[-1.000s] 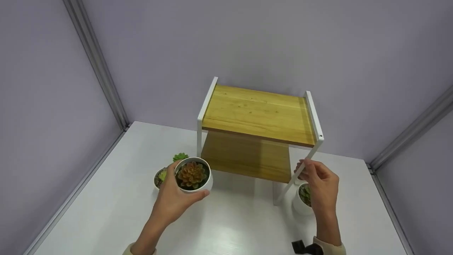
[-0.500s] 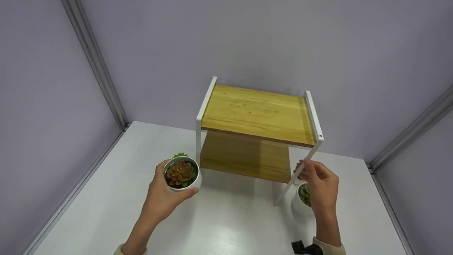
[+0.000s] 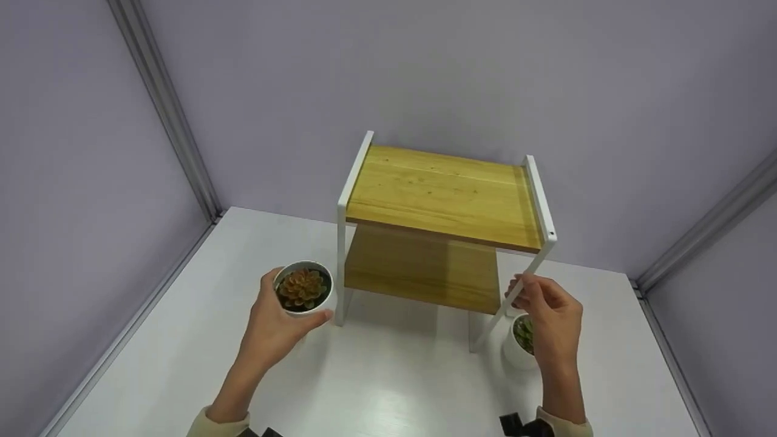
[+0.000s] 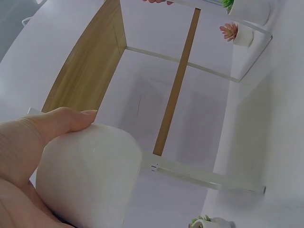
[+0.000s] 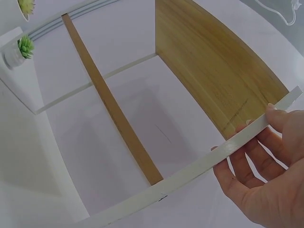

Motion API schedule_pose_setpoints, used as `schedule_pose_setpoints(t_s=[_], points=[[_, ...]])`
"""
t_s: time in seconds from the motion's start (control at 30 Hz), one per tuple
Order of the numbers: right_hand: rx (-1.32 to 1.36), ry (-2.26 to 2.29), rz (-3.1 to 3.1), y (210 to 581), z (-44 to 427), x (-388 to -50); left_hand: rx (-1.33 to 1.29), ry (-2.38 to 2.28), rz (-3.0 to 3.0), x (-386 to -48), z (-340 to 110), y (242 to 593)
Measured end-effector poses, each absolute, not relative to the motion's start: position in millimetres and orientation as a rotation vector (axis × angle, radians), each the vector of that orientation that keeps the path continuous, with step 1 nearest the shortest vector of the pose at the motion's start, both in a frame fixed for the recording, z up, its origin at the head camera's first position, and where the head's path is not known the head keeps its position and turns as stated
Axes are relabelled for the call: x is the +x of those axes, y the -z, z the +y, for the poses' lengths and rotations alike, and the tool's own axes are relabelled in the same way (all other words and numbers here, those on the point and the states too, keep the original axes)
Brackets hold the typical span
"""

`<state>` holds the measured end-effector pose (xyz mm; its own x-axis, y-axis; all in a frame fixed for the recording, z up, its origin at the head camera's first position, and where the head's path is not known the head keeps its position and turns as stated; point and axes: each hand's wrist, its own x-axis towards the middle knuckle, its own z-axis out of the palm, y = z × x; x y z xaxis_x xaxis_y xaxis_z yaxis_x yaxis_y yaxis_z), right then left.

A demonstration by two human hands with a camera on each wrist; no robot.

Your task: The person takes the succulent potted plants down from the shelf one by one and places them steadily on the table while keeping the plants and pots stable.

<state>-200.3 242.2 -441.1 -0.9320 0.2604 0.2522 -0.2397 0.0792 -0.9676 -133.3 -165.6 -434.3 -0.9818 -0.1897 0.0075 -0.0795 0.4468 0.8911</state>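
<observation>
My left hand [image 3: 276, 325] grips a white pot with an orange-brown succulent [image 3: 302, 288], held upright left of the two-tier shelf [image 3: 443, 194]. In the left wrist view, the thumb lies on the side of the white pot [image 4: 90, 175]; its plant is out of sight there. The shelf has wooden boards and a white frame. My right hand [image 3: 549, 315] pinches the front right post of that frame. In the right wrist view, thumb and fingers of the right hand [image 5: 266, 166] lie around the white frame bar [image 5: 237, 140].
A white pot with a green succulent [image 3: 523, 335] stands beside the right hand, partly covered. The left wrist view also has a pink succulent [image 4: 229, 32] in a pot. Small green succulents [image 5: 25, 46] show in the right wrist view. Walls [image 3: 449, 79] enclose the white table [image 3: 388, 388].
My left hand has moved left and slightly farther away with the potted succulent, which now blocks the small plants behind it from the head view. The right hand stays on the post.
</observation>
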Motion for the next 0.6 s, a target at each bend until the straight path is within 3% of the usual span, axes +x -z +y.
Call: schedule_pose_setpoints(t_s=[0.6], points=[[-0.05, -1.945, -2.037, 439, 240, -198, 0.27, 1.582, -2.547, -151, -176, 436]])
